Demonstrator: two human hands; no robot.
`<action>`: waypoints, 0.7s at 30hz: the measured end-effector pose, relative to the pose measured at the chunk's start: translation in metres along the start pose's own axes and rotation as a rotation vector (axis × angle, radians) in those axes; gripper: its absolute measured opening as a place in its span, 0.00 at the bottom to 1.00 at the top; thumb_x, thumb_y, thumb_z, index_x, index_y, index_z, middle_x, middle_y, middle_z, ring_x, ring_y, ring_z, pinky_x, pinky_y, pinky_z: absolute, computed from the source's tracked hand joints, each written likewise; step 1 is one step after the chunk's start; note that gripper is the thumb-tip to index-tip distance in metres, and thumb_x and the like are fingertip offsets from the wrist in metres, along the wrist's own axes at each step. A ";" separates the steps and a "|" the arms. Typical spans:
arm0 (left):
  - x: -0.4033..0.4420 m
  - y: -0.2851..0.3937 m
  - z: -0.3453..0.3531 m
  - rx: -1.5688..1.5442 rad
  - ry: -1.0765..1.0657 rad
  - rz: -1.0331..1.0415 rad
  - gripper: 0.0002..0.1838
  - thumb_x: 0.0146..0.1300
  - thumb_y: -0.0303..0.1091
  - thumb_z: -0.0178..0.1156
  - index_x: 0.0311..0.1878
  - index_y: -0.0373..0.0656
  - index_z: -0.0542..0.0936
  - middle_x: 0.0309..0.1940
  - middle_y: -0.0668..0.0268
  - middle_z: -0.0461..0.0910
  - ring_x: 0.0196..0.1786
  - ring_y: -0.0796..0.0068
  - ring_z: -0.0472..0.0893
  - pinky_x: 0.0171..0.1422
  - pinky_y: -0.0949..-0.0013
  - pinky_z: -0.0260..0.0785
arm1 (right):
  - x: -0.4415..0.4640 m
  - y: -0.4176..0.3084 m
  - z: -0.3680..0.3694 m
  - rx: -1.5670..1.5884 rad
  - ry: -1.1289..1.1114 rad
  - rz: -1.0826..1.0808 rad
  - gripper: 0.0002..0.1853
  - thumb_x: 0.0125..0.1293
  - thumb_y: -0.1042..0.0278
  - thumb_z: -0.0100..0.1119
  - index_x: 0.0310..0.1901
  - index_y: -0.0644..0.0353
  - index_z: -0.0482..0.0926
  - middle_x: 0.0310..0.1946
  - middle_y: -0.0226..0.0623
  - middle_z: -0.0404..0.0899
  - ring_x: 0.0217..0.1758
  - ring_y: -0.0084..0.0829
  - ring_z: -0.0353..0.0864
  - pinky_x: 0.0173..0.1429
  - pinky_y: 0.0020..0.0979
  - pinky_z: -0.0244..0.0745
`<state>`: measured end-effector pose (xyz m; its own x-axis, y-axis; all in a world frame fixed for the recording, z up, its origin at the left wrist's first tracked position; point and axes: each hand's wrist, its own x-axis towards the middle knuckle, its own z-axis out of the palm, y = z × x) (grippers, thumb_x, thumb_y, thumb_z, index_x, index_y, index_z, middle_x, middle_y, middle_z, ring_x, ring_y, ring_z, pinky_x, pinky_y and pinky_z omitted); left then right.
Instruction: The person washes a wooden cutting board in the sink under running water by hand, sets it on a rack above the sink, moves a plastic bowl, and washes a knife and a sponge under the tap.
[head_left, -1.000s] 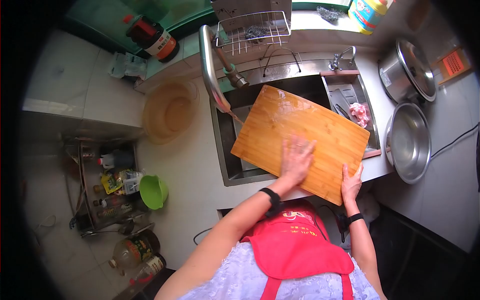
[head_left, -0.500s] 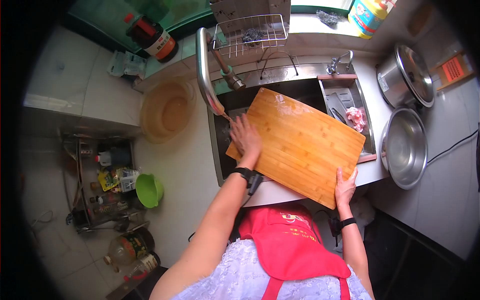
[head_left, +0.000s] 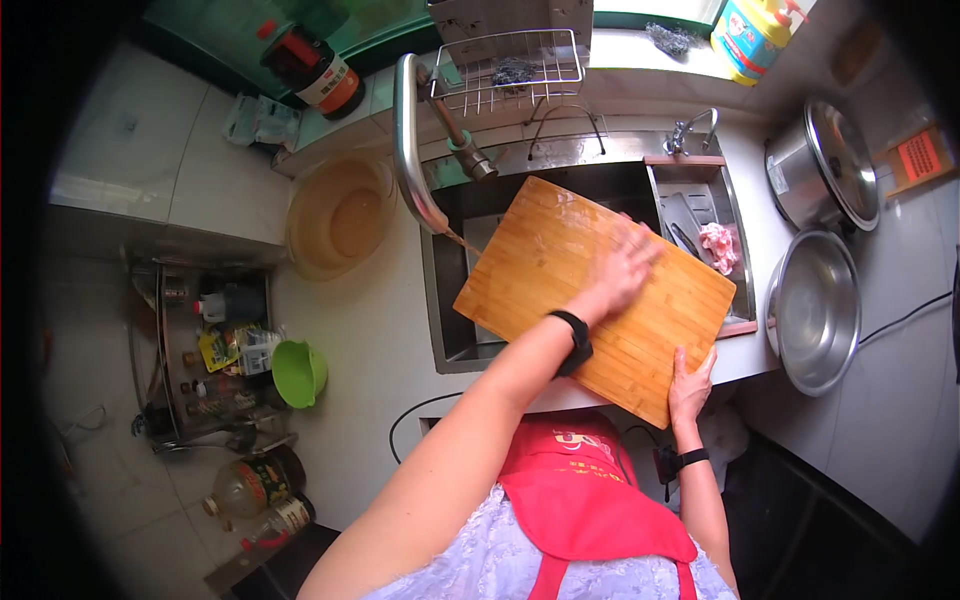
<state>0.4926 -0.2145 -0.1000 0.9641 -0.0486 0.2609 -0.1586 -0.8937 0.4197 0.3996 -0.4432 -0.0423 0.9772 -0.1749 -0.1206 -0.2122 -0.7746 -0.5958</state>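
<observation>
A wooden cutting board (head_left: 560, 270) is tilted over the large sink basin (head_left: 455, 340), its upper part wet. My left hand (head_left: 622, 272) lies flat on the board's face, right of its middle, fingers spread and slightly blurred. With my right hand (head_left: 690, 385) I grip the board's lower right edge, thumb on top; the fingers beneath are partly hidden. Beside the board's left edge, the curved metal faucet (head_left: 410, 150) lets out a thin stream of water.
A small sink (head_left: 700, 190) at the right holds a pink cloth (head_left: 718, 245). Further right are a steel bowl (head_left: 818, 310) and lidded pot (head_left: 800, 170). On the left stand a plastic basin (head_left: 345, 225), green bowl (head_left: 298, 373) and several bottles. A wire rack (head_left: 510, 85) sits behind.
My left hand moved from the board's middle to its left edge by the faucet, then across to the right part of its face. My right hand stays on the lower right edge.
</observation>
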 end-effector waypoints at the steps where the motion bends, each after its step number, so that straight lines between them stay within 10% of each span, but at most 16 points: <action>1: 0.006 -0.023 -0.006 0.023 0.015 -0.118 0.24 0.74 0.47 0.44 0.71 0.68 0.68 0.78 0.66 0.53 0.81 0.51 0.42 0.79 0.36 0.29 | 0.000 0.003 0.001 -0.020 0.002 0.000 0.42 0.67 0.42 0.59 0.70 0.68 0.59 0.48 0.67 0.79 0.51 0.62 0.79 0.53 0.48 0.74; 5: -0.005 -0.097 -0.059 0.174 -0.001 -0.505 0.26 0.75 0.48 0.41 0.75 0.66 0.62 0.78 0.66 0.53 0.80 0.48 0.46 0.80 0.39 0.34 | 0.000 -0.007 -0.004 -0.067 -0.010 0.037 0.42 0.67 0.41 0.58 0.70 0.67 0.59 0.47 0.67 0.79 0.50 0.63 0.79 0.53 0.49 0.74; 15: -0.128 -0.053 -0.115 0.151 -0.132 -0.509 0.33 0.71 0.52 0.51 0.77 0.62 0.57 0.80 0.62 0.46 0.78 0.38 0.46 0.80 0.43 0.38 | 0.004 -0.003 -0.005 -0.089 -0.042 0.016 0.43 0.67 0.39 0.57 0.71 0.66 0.59 0.45 0.67 0.80 0.48 0.63 0.80 0.52 0.51 0.74; 21: -0.147 -0.106 -0.149 -0.138 0.425 -0.592 0.16 0.67 0.42 0.58 0.50 0.41 0.82 0.47 0.53 0.82 0.50 0.49 0.81 0.54 0.56 0.73 | 0.004 -0.003 -0.009 -0.110 -0.056 0.014 0.43 0.68 0.38 0.55 0.72 0.64 0.57 0.44 0.66 0.80 0.47 0.64 0.80 0.51 0.52 0.74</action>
<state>0.3359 -0.0461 -0.0533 0.7357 0.6259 0.2590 0.3101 -0.6512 0.6927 0.4042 -0.4471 -0.0340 0.9725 -0.1542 -0.1744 -0.2226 -0.8347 -0.5037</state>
